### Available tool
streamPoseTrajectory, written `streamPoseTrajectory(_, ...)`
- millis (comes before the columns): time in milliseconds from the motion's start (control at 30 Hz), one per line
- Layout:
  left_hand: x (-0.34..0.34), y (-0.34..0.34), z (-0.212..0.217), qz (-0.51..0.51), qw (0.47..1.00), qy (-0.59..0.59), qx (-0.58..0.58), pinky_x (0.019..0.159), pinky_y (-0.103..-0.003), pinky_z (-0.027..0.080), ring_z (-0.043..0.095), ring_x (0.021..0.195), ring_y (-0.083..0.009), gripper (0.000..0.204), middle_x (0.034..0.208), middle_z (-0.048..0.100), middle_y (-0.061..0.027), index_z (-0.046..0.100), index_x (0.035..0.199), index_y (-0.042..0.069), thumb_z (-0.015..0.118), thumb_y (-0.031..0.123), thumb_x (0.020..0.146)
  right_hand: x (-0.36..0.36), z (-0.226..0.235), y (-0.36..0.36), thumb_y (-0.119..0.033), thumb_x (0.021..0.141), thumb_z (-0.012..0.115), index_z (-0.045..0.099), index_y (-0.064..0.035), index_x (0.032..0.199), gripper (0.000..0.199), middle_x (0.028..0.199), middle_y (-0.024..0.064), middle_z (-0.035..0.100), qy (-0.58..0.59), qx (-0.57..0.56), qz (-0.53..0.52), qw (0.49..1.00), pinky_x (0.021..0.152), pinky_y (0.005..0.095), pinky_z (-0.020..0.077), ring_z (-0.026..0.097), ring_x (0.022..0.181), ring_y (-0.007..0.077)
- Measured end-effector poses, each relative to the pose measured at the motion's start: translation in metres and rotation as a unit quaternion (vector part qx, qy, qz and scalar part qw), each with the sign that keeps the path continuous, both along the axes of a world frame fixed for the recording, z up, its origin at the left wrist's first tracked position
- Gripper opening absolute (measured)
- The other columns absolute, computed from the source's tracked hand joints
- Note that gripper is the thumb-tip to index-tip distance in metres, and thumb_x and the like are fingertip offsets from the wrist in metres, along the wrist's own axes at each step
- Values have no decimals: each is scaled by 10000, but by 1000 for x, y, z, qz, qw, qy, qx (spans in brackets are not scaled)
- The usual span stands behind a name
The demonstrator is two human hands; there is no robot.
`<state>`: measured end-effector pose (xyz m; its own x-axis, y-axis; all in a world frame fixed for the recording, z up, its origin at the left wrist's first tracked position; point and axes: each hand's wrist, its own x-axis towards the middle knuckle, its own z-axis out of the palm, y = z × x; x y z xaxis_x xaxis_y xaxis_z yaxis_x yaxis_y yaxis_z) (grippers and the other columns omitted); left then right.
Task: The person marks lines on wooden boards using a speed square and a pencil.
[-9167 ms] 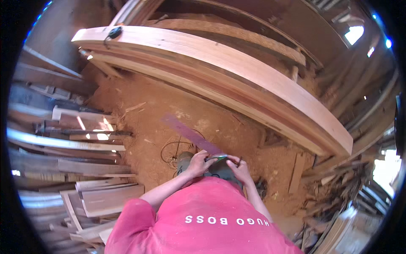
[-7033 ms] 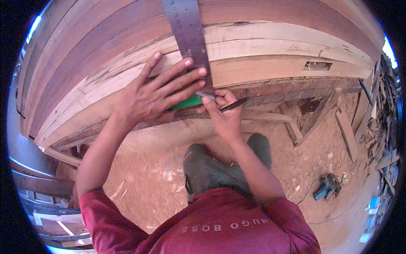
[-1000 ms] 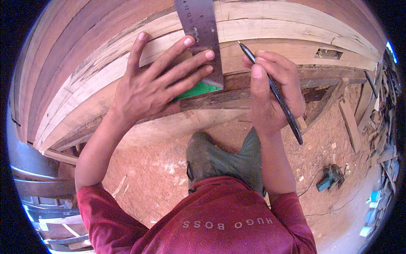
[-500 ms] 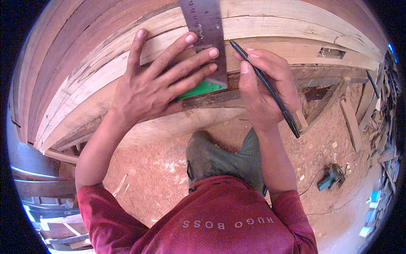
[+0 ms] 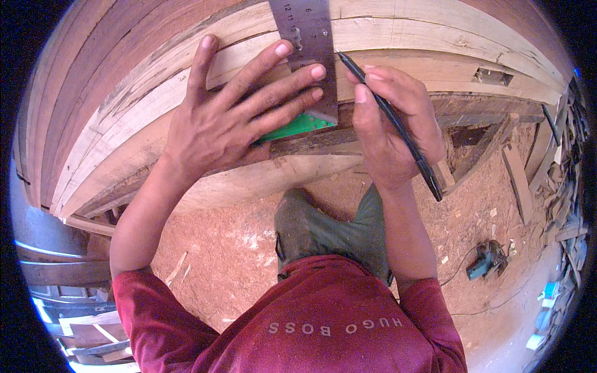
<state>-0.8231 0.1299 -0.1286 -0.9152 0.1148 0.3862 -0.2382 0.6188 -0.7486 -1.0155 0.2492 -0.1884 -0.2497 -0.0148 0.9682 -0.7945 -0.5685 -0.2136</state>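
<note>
My left hand lies spread over a try square, its fingers stretched across the metal blade and onto the pale planks. Below the fingers shows the square's green stock, against the lower edge of the wood; my left thumb is mostly hidden near it. Just right of the blade, my right hand is closed around a black pen. The pen slants, its tip up by the blade's right edge at the plank; whether it touches the wood I cannot tell.
Curved planks form a hull-like wall ahead, with a rectangular notch at right. A teal power tool with a cord lies on the sawdust-covered floor. Wood scraps are heaped far right; a loose board leans nearer.
The view has shifted slightly, moving the blade and planks a little rightward in it. My pen tip sits slightly higher beside the blade; both hands otherwise keep nearly the same pose.
</note>
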Motion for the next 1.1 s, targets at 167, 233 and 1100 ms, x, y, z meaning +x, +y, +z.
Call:
streamPoseTrajectory(167,1,3,5,11,1000,-18,11,1190,-693,8,275,1499,-184,855,1606,308,174,427,1470,465,626,695,671,2,2,1,94,840,698,663,35,1023,196,1048,196,687,7,-2,-15,1000,820,354,593,713,921,262)
streamPoseTrajectory(233,1,3,3,7,1000,-9,7,1191,-693,9,277,1498,-183,875,1607,305,177,423,1471,468,637,683,650,3,6,-2,59,799,740,689,3,977,194,981,173,711,-5,-20,-20,1000,789,346,593,720,879,260)
streamPoseTrajectory(1100,-2,-2,-4,-25,999,39,6,1200,-700,40,292,1488,-123,1007,1604,294,200,454,1443,443,707,547,474,5,6,8,47,822,743,686,-22,1006,204,1017,168,718,54,7,-68,996,819,347,579,717,923,250)
